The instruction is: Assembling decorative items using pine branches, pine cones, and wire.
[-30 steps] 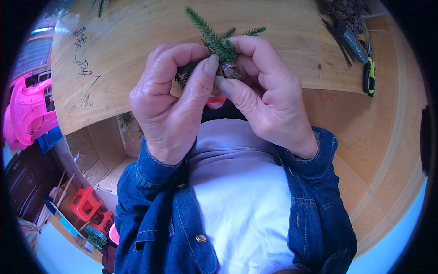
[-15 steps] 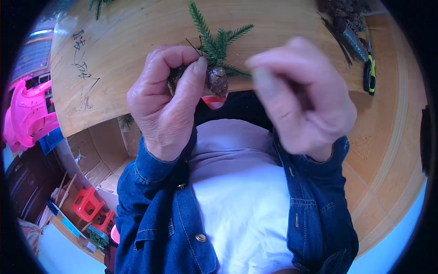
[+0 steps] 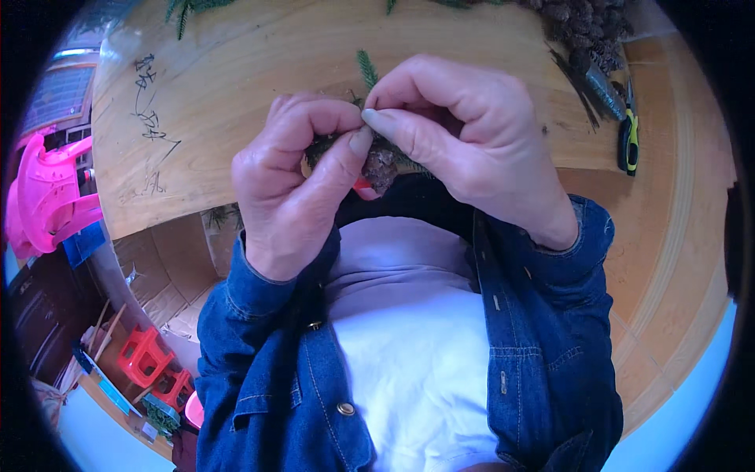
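Close above the near edge of a wooden table (image 3: pixel 236 94), my left hand (image 3: pixel 295 181) and my right hand (image 3: pixel 464 134) meet around a small bunch: a brown pine cone (image 3: pixel 383 165), green fir sprigs (image 3: pixel 367 71) and a bit of red beneath. My left thumb and fingers pinch the bunch from the left. My right fingers close over its top, hiding most of the sprigs; only one green tip sticks up above them. Both forearms wear blue denim sleeves.
At the table's far right lie a heap of pine cones (image 3: pixel 586 27), grey snips (image 3: pixel 602 82) and yellow-handled pliers (image 3: pixel 629 138). More green sprigs (image 3: pixel 189 8) lie at the far edge. Pink plastic chairs (image 3: pixel 47 197) stand left; red stools (image 3: pixel 145 358) stand lower left.
My right hand left the bunch half a second ago and has come back onto its top. The sprigs, plainly showing before, are now mostly covered.
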`<control>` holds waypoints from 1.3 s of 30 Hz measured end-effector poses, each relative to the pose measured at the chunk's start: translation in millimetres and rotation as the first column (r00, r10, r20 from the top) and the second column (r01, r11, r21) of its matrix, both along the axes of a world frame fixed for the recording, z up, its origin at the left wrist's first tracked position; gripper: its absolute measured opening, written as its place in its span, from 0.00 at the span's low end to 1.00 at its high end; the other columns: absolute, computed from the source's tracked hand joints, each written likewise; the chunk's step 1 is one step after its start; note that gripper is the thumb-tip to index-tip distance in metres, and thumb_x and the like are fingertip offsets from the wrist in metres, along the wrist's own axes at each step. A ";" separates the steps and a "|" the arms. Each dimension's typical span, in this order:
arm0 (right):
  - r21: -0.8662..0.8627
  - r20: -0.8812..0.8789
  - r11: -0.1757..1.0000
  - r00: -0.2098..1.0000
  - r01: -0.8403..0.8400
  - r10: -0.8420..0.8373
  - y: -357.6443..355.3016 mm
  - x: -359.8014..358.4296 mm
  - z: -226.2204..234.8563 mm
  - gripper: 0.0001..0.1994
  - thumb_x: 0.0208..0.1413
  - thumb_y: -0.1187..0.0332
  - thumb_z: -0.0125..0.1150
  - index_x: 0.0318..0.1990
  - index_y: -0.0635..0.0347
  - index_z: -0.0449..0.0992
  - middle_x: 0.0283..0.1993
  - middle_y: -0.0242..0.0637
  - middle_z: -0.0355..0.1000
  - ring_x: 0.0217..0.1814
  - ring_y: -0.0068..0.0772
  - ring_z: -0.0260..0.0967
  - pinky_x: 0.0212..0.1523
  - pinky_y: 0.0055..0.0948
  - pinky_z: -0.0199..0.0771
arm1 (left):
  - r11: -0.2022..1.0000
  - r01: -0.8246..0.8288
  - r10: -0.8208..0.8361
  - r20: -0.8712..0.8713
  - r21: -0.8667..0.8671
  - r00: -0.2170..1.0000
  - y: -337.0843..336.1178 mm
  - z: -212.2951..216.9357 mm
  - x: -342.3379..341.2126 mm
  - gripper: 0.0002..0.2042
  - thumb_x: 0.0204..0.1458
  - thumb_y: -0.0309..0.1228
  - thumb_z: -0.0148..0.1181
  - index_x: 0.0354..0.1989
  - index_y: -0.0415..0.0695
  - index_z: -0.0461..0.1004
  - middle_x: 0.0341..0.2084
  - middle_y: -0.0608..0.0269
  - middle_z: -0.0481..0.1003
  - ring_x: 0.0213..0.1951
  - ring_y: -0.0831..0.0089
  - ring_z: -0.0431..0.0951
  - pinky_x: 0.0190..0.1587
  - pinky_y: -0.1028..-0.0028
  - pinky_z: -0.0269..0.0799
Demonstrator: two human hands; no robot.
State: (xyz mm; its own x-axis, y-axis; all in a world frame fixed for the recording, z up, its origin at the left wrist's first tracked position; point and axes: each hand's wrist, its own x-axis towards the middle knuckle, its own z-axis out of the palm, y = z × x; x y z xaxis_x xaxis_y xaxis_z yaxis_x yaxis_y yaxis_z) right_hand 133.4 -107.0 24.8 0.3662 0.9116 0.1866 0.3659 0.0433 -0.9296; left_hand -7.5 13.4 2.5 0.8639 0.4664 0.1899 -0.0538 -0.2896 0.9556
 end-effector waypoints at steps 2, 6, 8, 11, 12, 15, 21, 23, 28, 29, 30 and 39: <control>0.146 0.206 0.989 0.979 -0.026 -0.004 1.2 3.2 0.8 0.03 0.50 0.80 0.59 0.33 0.67 0.75 0.24 0.36 0.69 0.24 0.23 0.67 0.25 0.19 0.65 | 0.981 0.034 -0.036 -0.010 -0.193 0.999 3.5 7.7 1.0 0.04 0.52 0.20 0.57 0.35 0.35 0.73 0.30 0.63 0.73 0.31 0.80 0.70 0.35 0.82 0.66; 0.208 0.320 0.966 0.944 -0.155 0.082 4.0 11.7 5.3 0.05 0.45 0.81 0.62 0.31 0.66 0.75 0.27 0.36 0.69 0.25 0.23 0.64 0.25 0.20 0.62 | 0.809 0.132 -0.175 -0.022 -0.572 0.984 15.7 11.9 2.6 0.05 0.53 0.23 0.57 0.36 0.34 0.73 0.29 0.64 0.74 0.30 0.81 0.71 0.34 0.83 0.67; 0.246 0.358 0.952 0.930 -0.181 0.084 8.5 12.7 9.1 0.06 0.43 0.80 0.63 0.31 0.66 0.74 0.28 0.37 0.69 0.26 0.25 0.64 0.25 0.22 0.61 | 0.771 0.201 -0.282 -0.041 -0.605 0.959 25.6 10.8 3.1 0.07 0.54 0.25 0.57 0.37 0.33 0.73 0.29 0.64 0.74 0.29 0.82 0.72 0.33 0.83 0.68; 0.320 0.427 0.919 0.901 -0.232 0.079 15.7 15.7 14.6 0.08 0.40 0.79 0.64 0.31 0.65 0.74 0.31 0.38 0.69 0.29 0.29 0.63 0.27 0.24 0.61 | 0.712 0.210 -0.315 -0.038 -0.671 0.948 32.0 15.5 5.0 0.08 0.54 0.26 0.57 0.37 0.33 0.72 0.29 0.64 0.74 0.29 0.82 0.72 0.33 0.82 0.68; 0.312 0.463 0.909 0.880 -0.276 0.108 19.1 19.6 14.9 0.08 0.40 0.79 0.64 0.31 0.65 0.74 0.32 0.38 0.68 0.29 0.31 0.63 0.27 0.26 0.61 | 0.679 0.213 -0.333 -0.036 -0.702 0.942 33.8 17.2 5.9 0.08 0.54 0.27 0.57 0.37 0.33 0.72 0.29 0.64 0.74 0.29 0.82 0.72 0.33 0.82 0.68; 0.287 0.532 0.889 0.831 -0.358 0.163 23.3 27.3 14.0 0.08 0.40 0.78 0.63 0.30 0.64 0.72 0.33 0.39 0.68 0.30 0.35 0.62 0.28 0.29 0.61 | 0.675 0.241 -0.386 -0.054 -0.697 0.921 37.0 20.2 10.5 0.08 0.54 0.26 0.57 0.38 0.33 0.72 0.29 0.64 0.73 0.30 0.82 0.72 0.34 0.82 0.68; 0.212 0.585 0.920 0.797 -0.330 0.151 24.7 28.0 9.6 0.08 0.42 0.77 0.62 0.30 0.64 0.70 0.30 0.41 0.65 0.28 0.40 0.62 0.27 0.32 0.61 | 0.743 0.257 -0.430 -0.148 -0.617 0.891 36.9 25.7 8.5 0.07 0.54 0.24 0.55 0.38 0.34 0.72 0.28 0.65 0.73 0.30 0.81 0.72 0.34 0.82 0.68; 0.206 0.587 0.926 0.797 -0.318 0.143 24.6 27.5 9.4 0.08 0.42 0.77 0.62 0.30 0.64 0.70 0.29 0.41 0.64 0.28 0.40 0.61 0.27 0.32 0.61 | 0.771 0.179 -0.347 -0.167 -0.611 0.923 31.7 25.2 7.6 0.06 0.53 0.23 0.55 0.37 0.34 0.72 0.28 0.65 0.73 0.30 0.81 0.72 0.33 0.82 0.69; 0.145 0.636 0.942 0.758 -0.302 0.145 22.7 27.3 13.6 0.08 0.43 0.76 0.62 0.29 0.64 0.69 0.26 0.41 0.61 0.27 0.42 0.61 0.27 0.33 0.62 | 0.838 0.068 -0.211 -0.206 -0.542 0.956 23.1 30.4 9.3 0.06 0.50 0.20 0.56 0.35 0.34 0.72 0.27 0.66 0.73 0.28 0.83 0.71 0.31 0.82 0.69; 0.155 0.658 0.942 0.742 -0.298 0.126 22.3 27.6 13.9 0.08 0.43 0.76 0.62 0.29 0.63 0.69 0.26 0.42 0.61 0.26 0.42 0.61 0.27 0.34 0.62 | 0.838 0.069 -0.212 -0.206 -0.542 0.955 22.1 30.1 9.6 0.06 0.50 0.20 0.56 0.35 0.34 0.72 0.27 0.66 0.73 0.28 0.83 0.71 0.31 0.82 0.69; 0.166 0.680 0.941 0.726 -0.294 0.107 21.7 27.8 14.3 0.08 0.43 0.75 0.62 0.29 0.63 0.68 0.26 0.42 0.60 0.26 0.42 0.61 0.26 0.34 0.62 | 0.869 0.077 -0.191 -0.188 -0.489 0.963 21.1 28.6 9.8 0.05 0.50 0.20 0.56 0.35 0.34 0.72 0.27 0.66 0.73 0.28 0.83 0.71 0.30 0.83 0.69; 0.054 0.720 0.978 0.687 -0.200 0.101 14.0 20.8 19.3 0.08 0.43 0.75 0.62 0.28 0.63 0.68 0.27 0.42 0.63 0.24 0.40 0.62 0.25 0.33 0.62 | 0.961 0.015 0.016 -0.108 0.274 0.994 9.1 28.0 15.2 0.04 0.44 0.19 0.58 0.30 0.38 0.73 0.22 0.64 0.72 0.26 0.73 0.70 0.30 0.74 0.66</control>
